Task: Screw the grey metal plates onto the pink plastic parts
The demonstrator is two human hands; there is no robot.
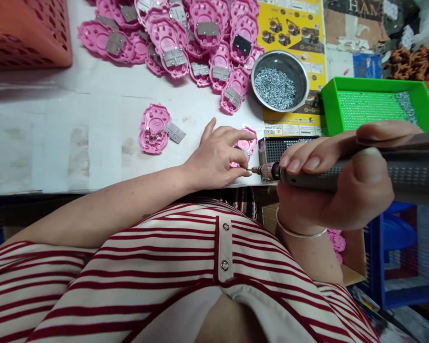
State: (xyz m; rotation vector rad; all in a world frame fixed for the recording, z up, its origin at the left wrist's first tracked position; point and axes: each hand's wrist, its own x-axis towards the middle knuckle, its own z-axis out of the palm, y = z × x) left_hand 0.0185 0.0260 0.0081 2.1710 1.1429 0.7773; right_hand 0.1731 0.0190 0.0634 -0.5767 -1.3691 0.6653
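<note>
My right hand point(339, 176) is wrapped around a grey electric screwdriver point(418, 169), which lies nearly level with its bit pointing left. The bit's tip is at the near end of a pink plastic casing point(249, 141). My left hand point(219, 155) grips this casing against the table, its fingers curled over it and covering much of it. Whether the tip sits on a screw cannot be made out. Left of my left hand lies another pink casing point(153, 128) with small metal parts in it and a loose grey metal plate point(175, 133) at its side.
Pink casings with metal plates point(169, 40) are heaped at the back. A steel bowl point(302, 78) of small screws, a black perforated tray point(271, 150) and a green tray point(375, 85) stand right. An orange basket point(28, 35) occupies the back left; a cardboard box point(355, 252) stands below.
</note>
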